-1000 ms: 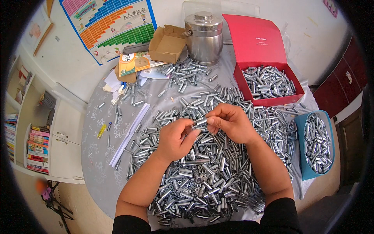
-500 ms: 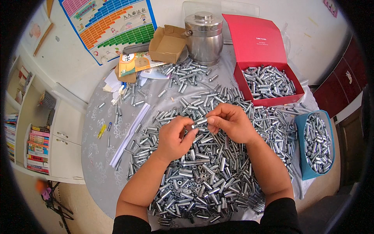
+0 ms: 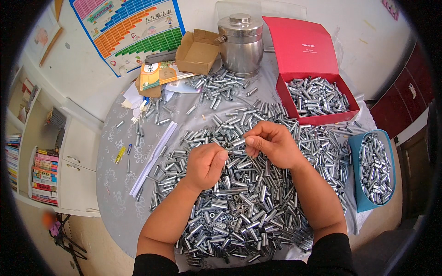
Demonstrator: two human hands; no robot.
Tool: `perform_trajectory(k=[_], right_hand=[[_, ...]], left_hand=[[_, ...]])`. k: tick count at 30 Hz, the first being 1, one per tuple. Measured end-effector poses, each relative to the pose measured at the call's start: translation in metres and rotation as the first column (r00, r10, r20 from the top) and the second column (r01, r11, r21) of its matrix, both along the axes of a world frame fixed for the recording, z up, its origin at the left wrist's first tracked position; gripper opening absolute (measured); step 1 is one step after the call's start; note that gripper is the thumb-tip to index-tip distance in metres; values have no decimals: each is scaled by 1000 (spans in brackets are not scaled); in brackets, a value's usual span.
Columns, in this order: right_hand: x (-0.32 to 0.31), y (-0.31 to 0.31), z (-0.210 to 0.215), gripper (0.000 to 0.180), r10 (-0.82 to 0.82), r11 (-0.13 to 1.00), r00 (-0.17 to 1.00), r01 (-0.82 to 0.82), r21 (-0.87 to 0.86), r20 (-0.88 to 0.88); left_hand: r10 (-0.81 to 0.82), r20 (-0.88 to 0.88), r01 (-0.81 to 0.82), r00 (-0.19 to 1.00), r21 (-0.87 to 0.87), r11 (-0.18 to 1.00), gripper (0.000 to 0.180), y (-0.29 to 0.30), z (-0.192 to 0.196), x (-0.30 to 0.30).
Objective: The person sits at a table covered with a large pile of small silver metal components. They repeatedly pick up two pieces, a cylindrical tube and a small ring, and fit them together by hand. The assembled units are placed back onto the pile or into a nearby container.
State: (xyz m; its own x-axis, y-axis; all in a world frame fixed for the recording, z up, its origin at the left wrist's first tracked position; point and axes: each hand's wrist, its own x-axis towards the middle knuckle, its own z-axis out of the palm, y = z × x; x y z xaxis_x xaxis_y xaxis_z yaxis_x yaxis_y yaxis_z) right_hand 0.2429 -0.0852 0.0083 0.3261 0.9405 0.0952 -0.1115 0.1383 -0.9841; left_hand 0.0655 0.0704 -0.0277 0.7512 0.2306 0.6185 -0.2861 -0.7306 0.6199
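My right hand (image 3: 271, 143) pinches a shiny metal expansion bolt (image 3: 238, 143) between thumb and fingers, its free end pointing left. Close beside that end, my left hand (image 3: 206, 166) is closed, thumb pressed against the curled forefinger; whatever lies between them is hidden. Both hands hover above a wide heap of loose expansion bolts (image 3: 248, 214) with metal sleeves. Small washers and nuts (image 3: 221, 216) lie together in the near part of the heap.
An open red box (image 3: 317, 120) and a blue fabric bin (image 3: 358, 184), both full of bolts, stand at the right. Behind are a steel pot (image 3: 240, 50), a cardboard box (image 3: 195, 57) and a book (image 3: 156, 76). A white plastic strip (image 3: 154, 158) lies left of the heap.
My left hand has rolled over and its fingers have closed; the small metal piece seen at its fingertips is now hidden. The right hand keeps its hold on the bolt, almost unmoved.
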Motion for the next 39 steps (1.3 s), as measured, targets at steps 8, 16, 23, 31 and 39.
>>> perform_trajectory(k=[8, 16, 23, 31, 39], right_hand=[[0, -1, -2, 13, 8, 1000, 999, -8, -10, 33], [-1, -1, 2, 13, -8, 1000, 981, 9, -3, 194], [-4, -2, 2, 13, 31, 999, 995, -33, 15, 100], [-2, -3, 1, 8, 22, 999, 997, -20, -25, 74], [9, -8, 3, 4, -78, 990, 997, 78, 118, -1]], left_hand=[[123, -83, -130, 989, -86, 988, 25, -22, 31, 5], [57, 51, -55, 997, -32, 998, 13, -13, 18, 1], [35, 61, -27, 998, -121, 992, 9, -14, 19, -1], [80, -17, -81, 997, -139, 987, 5, -16, 20, -1], [103, 141, -56, 985, -306, 950, 12, -11, 9, -7]])
